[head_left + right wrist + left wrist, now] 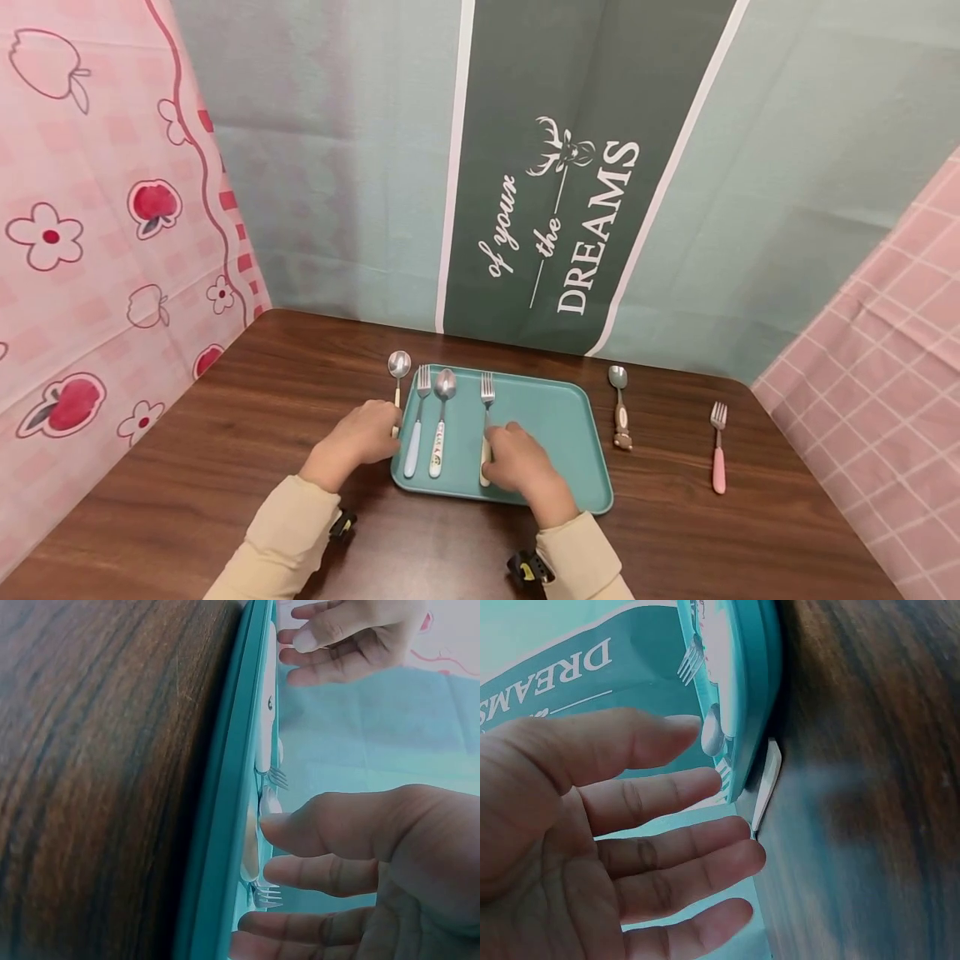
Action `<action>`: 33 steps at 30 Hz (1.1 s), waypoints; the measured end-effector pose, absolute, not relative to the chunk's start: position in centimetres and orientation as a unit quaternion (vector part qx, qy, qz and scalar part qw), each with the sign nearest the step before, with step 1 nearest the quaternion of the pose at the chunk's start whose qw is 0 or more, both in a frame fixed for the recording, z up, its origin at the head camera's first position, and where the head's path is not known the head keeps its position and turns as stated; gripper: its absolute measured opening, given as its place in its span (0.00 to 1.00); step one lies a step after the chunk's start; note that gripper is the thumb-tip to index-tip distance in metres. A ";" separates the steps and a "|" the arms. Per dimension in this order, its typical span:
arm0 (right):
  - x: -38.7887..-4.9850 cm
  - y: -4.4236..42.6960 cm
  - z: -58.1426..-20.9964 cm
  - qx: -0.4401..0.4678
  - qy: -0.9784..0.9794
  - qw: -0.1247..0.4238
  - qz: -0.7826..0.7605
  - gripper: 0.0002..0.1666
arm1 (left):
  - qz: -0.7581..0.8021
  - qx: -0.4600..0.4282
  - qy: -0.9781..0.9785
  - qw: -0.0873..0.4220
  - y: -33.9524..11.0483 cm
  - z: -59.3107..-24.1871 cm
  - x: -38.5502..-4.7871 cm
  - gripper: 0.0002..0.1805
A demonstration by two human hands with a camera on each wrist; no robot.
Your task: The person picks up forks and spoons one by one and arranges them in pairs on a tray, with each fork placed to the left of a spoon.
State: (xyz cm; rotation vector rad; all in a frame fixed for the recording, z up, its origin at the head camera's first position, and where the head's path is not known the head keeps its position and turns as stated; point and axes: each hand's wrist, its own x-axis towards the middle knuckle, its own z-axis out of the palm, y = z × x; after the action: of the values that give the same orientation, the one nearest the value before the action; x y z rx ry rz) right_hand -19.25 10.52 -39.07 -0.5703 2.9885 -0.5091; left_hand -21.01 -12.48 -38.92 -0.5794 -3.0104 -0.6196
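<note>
A teal tray (555, 437) holds a blue-handled fork (412, 450), a spoon with a patterned white handle (437, 450) and a cream-handled fork (488, 388). Just left of the tray, a light-handled spoon (399, 364) lies on the table. My left hand (366, 431) is beside that spoon's handle (768, 780), its fingers loosely extended with nothing gripped. Over the cream-handled fork, my right hand (519, 458) partly covers the handle in the head view. The right wrist view shows its thumb (300, 825) and fingers apart, close to the handle (250, 844) without pinching it.
Right of the tray lie a spoon with a brown bear handle (622, 421) and a pink-handled fork (719, 468). The dark wooden table (675, 542) meets a green cloth backdrop (337, 208) at the back, with pink patterned cloths on both sides.
</note>
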 end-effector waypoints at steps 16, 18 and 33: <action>-18.7 12.3 -39.1 -0.166 0.977 0.025 -0.135 0.21 | -0.168 -0.200 -0.964 0.050 -13.1 -39.7 -21.8 0.05; -18.6 12.7 -39.1 -0.165 0.977 0.020 -0.135 0.21 | -0.174 -0.199 -0.963 0.047 -13.3 -39.8 -22.0 0.03; -18.1 15.4 -39.4 -0.141 0.982 0.001 -0.129 0.23 | -0.179 -0.178 -0.967 0.029 -13.1 -40.1 -23.4 0.08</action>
State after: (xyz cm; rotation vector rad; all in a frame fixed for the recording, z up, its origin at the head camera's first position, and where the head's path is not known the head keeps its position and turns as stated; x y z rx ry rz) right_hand -18.11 15.38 -39.39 -0.4416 3.0810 -0.4054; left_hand -23.38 -13.10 -40.15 -0.5491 -2.9838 -0.5526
